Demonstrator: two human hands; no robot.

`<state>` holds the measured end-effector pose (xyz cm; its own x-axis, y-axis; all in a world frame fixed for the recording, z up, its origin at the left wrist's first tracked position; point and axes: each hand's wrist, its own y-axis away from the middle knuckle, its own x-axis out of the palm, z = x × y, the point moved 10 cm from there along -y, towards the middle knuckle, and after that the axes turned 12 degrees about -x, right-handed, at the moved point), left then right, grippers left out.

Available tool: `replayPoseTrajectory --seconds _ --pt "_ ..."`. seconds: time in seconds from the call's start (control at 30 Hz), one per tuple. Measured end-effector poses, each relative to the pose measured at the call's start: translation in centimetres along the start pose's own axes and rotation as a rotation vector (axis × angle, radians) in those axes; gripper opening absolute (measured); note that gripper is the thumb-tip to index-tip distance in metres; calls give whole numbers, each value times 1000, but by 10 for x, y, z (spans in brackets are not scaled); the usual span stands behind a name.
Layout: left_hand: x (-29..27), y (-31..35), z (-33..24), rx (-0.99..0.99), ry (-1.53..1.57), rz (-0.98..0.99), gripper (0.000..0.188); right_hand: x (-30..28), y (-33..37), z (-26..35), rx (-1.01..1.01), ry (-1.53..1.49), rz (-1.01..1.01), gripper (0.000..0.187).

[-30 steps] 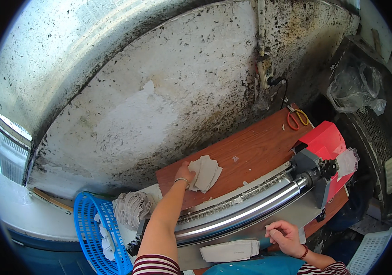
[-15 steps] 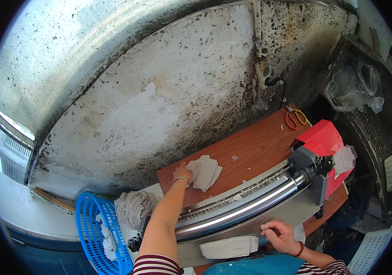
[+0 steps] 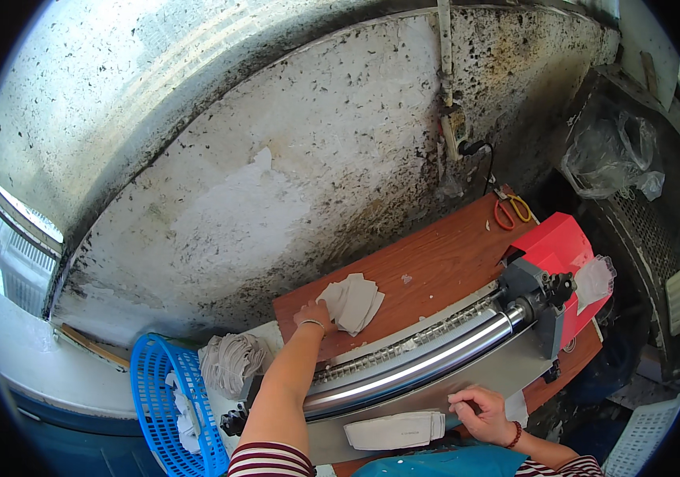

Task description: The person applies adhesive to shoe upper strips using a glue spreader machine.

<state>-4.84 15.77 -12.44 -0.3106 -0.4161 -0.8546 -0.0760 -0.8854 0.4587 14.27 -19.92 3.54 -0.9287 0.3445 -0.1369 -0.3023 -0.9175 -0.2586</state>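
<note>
The grimy off-white wall point(image 3: 237, 230) before me is thick with black specks, heavier toward the right, where a narrow whitish vertical pipe point(image 3: 446, 56) runs down it. A red-brown wood-grain tabletop point(image 3: 427, 254) stands close below. Over to the left, I see cool light brightening a smooth white ledge point(image 3: 54, 366) above a dark blue panel point(image 3: 69, 445).

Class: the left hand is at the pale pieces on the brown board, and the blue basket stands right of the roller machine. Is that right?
Not quite: the head view shows the blue basket left of the roller machine. The left hand is at the pale pieces on the brown board.
</note>
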Motion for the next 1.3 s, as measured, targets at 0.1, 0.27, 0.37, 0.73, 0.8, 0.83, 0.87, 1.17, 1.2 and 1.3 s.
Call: replayPoseTrajectory --seconds 0.1,0.27,0.37,0.73,0.8,0.83,0.87,1.17,1.2,1.3 --pt "7 -9 -6 32 -13 4 54 0 -2 0 0 -5 -1 14" --pt "1 -8 -15 69 -66 -41 24 -1 -5 2 -43 16 -4 14" --pt "-1 -8 -12 103 -32 -116 21 -1 -4 2 -37 5 -13 13" --pt "-17 1 -28 181 54 -67 21 -1 -6 7 -95 38 -15 13" --pt "-9 4 -34 226 25 -27 20 -1 -6 8 -99 37 -12 13" --pt "-6 5 -34 221 31 -14 22 -1 -6 8 -100 38 -11 13" --pt "-4 6 -35 215 36 0 24 -2 -6 8 -101 38 -12 13" --pt "7 -8 -15 75 239 58 33 0 -7 13 -127 58 -9 13" --pt "6 -10 -15 77 239 56 33 -1 -8 13 -128 53 -14 13" --pt "12 -11 -17 47 437 235 30 -1 -8 14 -131 52 -20 13"
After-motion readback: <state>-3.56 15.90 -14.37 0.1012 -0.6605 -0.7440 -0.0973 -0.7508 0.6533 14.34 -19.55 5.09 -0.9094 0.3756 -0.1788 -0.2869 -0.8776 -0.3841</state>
